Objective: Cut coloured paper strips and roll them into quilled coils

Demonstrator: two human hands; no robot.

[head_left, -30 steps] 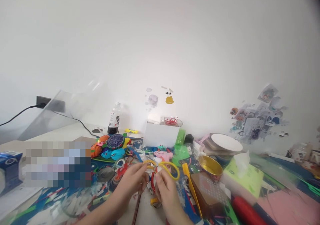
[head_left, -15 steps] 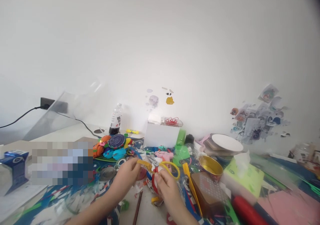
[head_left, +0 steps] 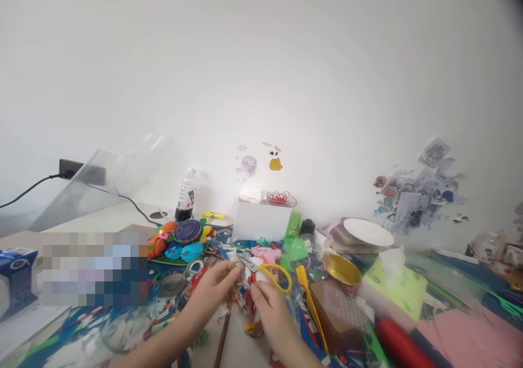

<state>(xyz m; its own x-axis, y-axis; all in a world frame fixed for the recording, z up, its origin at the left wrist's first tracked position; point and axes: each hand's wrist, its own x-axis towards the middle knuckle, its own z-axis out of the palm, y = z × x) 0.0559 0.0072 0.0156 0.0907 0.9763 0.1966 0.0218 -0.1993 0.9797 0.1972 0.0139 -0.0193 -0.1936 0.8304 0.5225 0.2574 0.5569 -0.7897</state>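
White wall (head_left: 327, 85), Chinese-label btl (head_left: 187, 196); L grip (head_left: 217, 282) & R grip (head_left: 270, 304) pinched, contents unclear.

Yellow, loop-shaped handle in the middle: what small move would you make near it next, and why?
I'd probably ease the yellow, loop-shaped handle a little farther from the right hand. It sits just beyond that hand's fingers, and small scraps crowd around both hands. Whether the left hand grips anything is unclear.
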